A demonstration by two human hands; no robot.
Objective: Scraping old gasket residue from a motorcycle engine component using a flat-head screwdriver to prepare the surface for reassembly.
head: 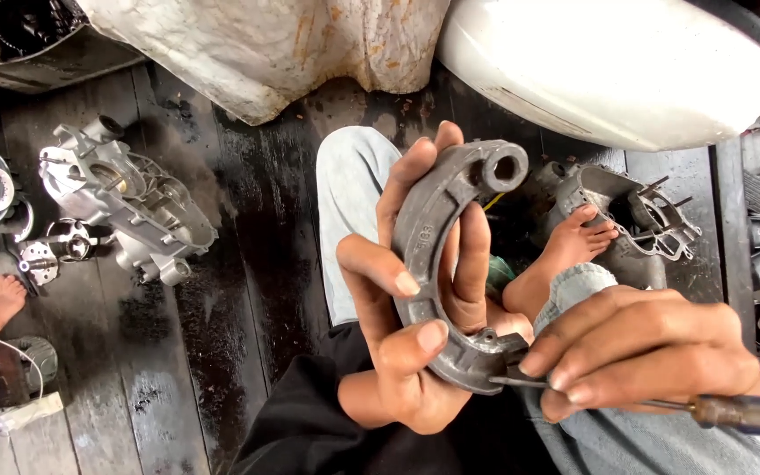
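Hands [415, 299] around brake shoe [437, 264]

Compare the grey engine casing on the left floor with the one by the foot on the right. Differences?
The left casing lies in the open, untouched; the right casing has a bare foot resting on it. The left one looks lighter silver and shows whole; the right one looks darker and is partly hidden. Both are cast metal on dark floorboards.

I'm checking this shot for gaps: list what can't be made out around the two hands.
- Head view: screwdriver handle end, cut off by the right edge.
- Its tip, hidden between the right hand and the curved metal part.
- The part's inner face, covered by the left hand.
- The engine casing, partly hidden behind a foot.
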